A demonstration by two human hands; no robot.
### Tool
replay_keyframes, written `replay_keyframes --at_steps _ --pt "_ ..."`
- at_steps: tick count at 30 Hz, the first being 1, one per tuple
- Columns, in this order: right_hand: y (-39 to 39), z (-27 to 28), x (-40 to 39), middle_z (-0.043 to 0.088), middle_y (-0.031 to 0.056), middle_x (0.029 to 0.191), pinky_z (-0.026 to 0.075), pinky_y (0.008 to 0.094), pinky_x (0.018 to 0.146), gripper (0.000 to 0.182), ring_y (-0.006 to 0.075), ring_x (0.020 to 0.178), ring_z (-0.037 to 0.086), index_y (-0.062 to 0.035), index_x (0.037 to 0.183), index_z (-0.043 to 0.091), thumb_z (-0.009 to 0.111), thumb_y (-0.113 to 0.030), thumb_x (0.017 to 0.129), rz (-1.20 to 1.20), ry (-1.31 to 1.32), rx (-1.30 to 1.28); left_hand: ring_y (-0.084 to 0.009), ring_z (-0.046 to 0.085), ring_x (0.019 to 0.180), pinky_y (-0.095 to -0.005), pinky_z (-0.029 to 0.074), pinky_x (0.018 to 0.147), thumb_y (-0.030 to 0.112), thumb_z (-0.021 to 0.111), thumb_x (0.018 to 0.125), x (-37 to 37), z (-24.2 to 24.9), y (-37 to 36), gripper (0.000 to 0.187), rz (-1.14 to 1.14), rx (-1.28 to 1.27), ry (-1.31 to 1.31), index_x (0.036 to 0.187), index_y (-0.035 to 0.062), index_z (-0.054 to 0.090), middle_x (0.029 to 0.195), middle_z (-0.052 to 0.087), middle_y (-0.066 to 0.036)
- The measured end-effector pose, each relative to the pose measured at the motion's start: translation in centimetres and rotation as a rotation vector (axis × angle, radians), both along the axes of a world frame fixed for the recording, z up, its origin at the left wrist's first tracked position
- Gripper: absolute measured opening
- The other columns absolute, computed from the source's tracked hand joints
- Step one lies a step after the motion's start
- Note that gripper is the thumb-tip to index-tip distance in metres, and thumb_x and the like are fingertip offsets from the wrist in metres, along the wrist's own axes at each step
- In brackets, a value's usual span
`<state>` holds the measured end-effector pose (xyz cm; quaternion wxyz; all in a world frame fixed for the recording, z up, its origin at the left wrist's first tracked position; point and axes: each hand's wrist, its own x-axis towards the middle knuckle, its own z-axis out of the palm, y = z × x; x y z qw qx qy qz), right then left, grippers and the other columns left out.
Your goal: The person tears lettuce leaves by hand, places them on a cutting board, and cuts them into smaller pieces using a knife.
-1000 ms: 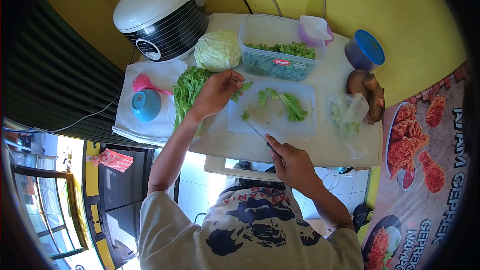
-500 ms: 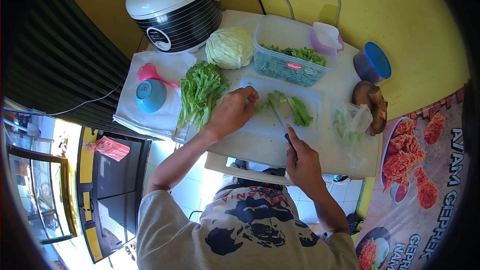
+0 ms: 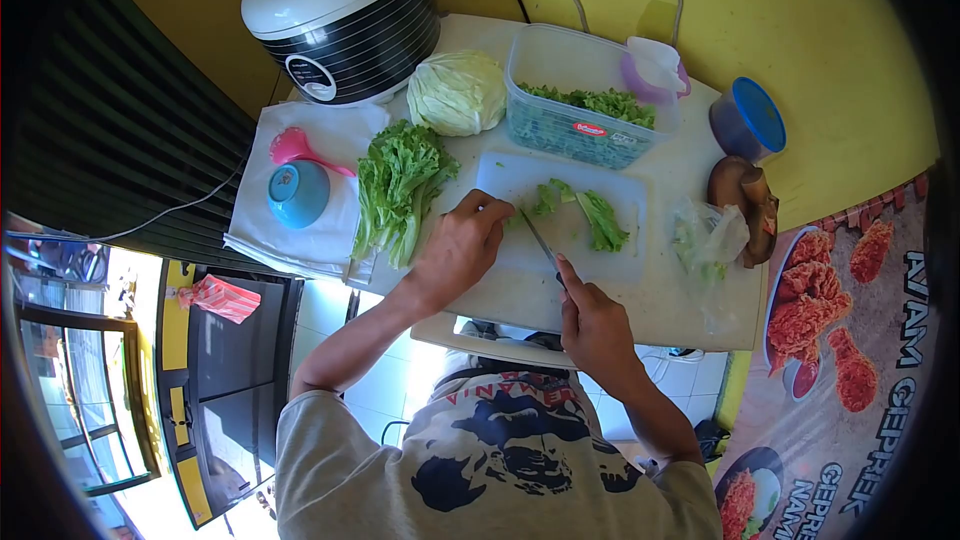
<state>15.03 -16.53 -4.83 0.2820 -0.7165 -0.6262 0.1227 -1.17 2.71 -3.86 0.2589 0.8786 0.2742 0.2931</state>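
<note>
A knife (image 3: 540, 238) with a dark handle is in my right hand (image 3: 598, 328), its blade slanting up and left over the white cutting board (image 3: 500, 172). My left hand (image 3: 460, 248) is over the board's left side with its fingers curled and pinched by the knife tip; what they hold is hidden. A speck of green shows at those fingertips. Cut lettuce pieces (image 3: 603, 221) lie on the board, right of the blade. Left of my left hand rests a leafy lettuce head (image 3: 400, 180).
Behind the board stand a clear container (image 3: 590, 145) of shredded greens and a cabbage (image 3: 457, 93). A rice cooker (image 3: 350, 25) is at back left, beside a blue bowl (image 3: 298, 194) and pink ladle (image 3: 290, 145). At right are a plastic bag (image 3: 710, 240) and blue-lidded tub (image 3: 748, 122).
The knife and my right hand have moved left and slightly toward me, away from the cut lettuce. My left hand has shifted a little toward me and left.
</note>
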Motion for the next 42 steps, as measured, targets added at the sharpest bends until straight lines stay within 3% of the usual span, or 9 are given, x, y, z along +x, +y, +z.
replay_keyframes --at_steps 18,27,33,38,42 --pt "1.7 -0.2 0.0 0.064 0.0128 0.079 0.056 0.0432 0.054 0.067 0.0312 0.055 0.063 -0.0081 0.158 0.045 0.064 -0.005 0.094 0.044 -0.048 -0.013 -0.026 0.074 0.077 -0.0388 0.061 0.069 -0.004 0.071 0.09 -0.3 -1.4 -0.7 0.019 -0.021 0.097 0.04 0.107 0.002 0.077 0.103 0.067 -0.013" --pt "0.2 0.0 1.1 0.064 0.0142 0.08 0.058 0.0441 0.056 0.068 0.0324 0.057 0.066 -0.0103 0.158 0.045 0.064 -0.004 0.094 0.067 -0.088 -0.058 -0.0277 0.068 0.073 -0.0412 0.059 0.065 0.001 0.073 0.09 -0.8 -1.0 -1.3 0.025 0.015 0.142 0.103 0.115 0.0057 0.078 0.093 0.059 -0.012" --pt "1.8 0.0 2.1 0.067 0.0166 0.082 0.058 0.0446 0.057 0.063 0.0346 0.06 0.068 -0.0117 0.158 0.045 0.062 -0.005 0.098 -0.006 -0.038 0.039 -0.0284 0.067 0.09 -0.0416 0.059 0.074 0.002 0.072 0.09 -0.4 -1.4 -1.1 0.03 0.026 0.209 0.144 0.119 0.0088 0.078 0.097 0.058 -0.011" --pt "1.3 1.0 1.3 0.067 0.0173 0.083 0.057 0.0451 0.057 0.059 0.035 0.061 0.067 -0.0121 0.158 0.045 0.06 -0.006 0.102 0.006 0.022 0.054 -0.0278 0.067 0.092 -0.0421 0.059 0.078 0.003 0.072 0.089 0.3 -1.2 -0.9 0.034 0.036 0.246 0.121 0.123 0.0086 0.075 0.101 0.061 -0.01" --pt "0.8 1.9 0.7 0.069 0.0213 0.086 0.057 0.0441 0.065 0.056 0.0366 0.069 0.07 -0.0106 0.155 0.051 0.059 -0.001 0.101 -0.006 0.08 -0.049 -0.0284 0.066 0.093 -0.0424 0.058 0.082 0.004 0.073 0.09 -0.1 -0.3 -1.5 0.031 0.066 0.166 0.064 0.121 0.0057 0.074 0.108 0.064 -0.011"
